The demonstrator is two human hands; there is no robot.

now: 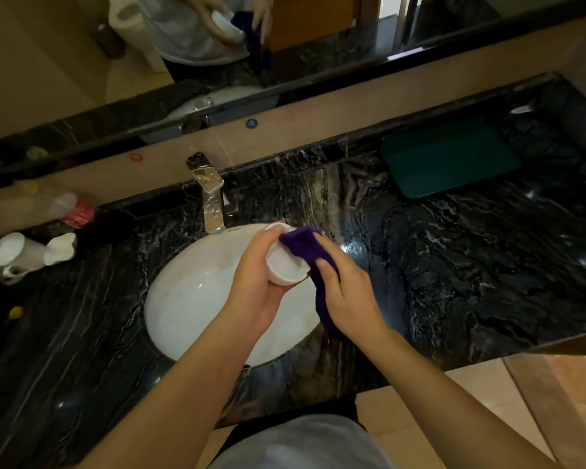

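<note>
My left hand (256, 282) grips a white cup (285, 265) on its side above the white sink basin (197, 299), with the cup's base turned toward me. My right hand (349, 296) holds a purple cloth (305, 247) against the cup's right side. The cloth drapes down past my right wrist. The cup's mouth points away toward the chrome faucet (210, 194) and is partly hidden by the cloth.
The black marble counter (471, 265) holds a dark green tray (450, 160) at the back right. At the left stand a plastic bottle with a red label (71, 211) and white containers (31, 252). A mirror (217, 45) runs along the back wall.
</note>
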